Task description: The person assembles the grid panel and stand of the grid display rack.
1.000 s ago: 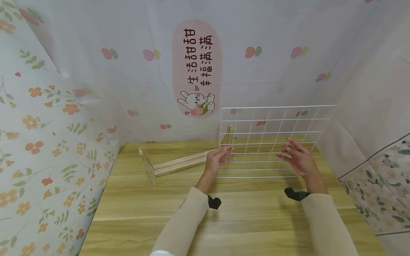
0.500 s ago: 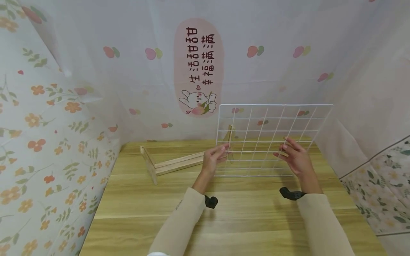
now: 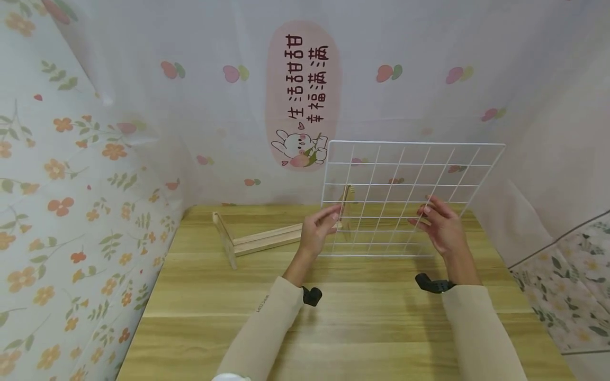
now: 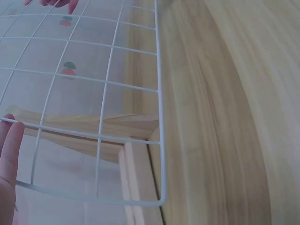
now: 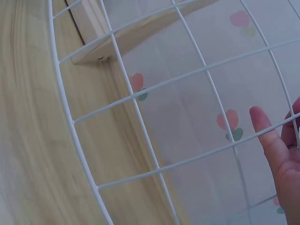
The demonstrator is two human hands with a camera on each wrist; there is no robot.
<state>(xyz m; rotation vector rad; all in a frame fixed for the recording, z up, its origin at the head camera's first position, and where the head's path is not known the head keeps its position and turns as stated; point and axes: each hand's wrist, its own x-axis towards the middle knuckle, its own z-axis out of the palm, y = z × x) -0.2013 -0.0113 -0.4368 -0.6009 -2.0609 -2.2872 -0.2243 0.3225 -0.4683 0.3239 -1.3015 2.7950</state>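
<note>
A white wire grid panel (image 3: pixel 414 142) stands tilted, its lower edge low over the wooden table. My left hand (image 3: pixel 315 233) holds it near the left edge, thumb and fingers on either side of the wires. Toward the right part of the panel, my right hand (image 3: pixel 444 227) grips a wire between thumb and curled fingers; some fingers reach through the mesh. Behind the panel lies a pale wooden stand (image 3: pixel 271 239), made of a long grooved bar with an upright at each end. Through the mesh, the left wrist view shows one end of its bar (image 4: pixel 136 173).
The wood-grain table (image 3: pixel 362 328) runs back to a white printed curtain (image 3: pixel 214 132). Flowered cloth (image 3: pixel 86 211) hangs on the left, and another sheet (image 3: pixel 562 185) on the right. Black wrist cameras sit on both wrists.
The panel's upper edge has risen a little and its slant has changed, with both hands keeping hold. The wooden stand stays in place. The head view has shifted slightly.
</note>
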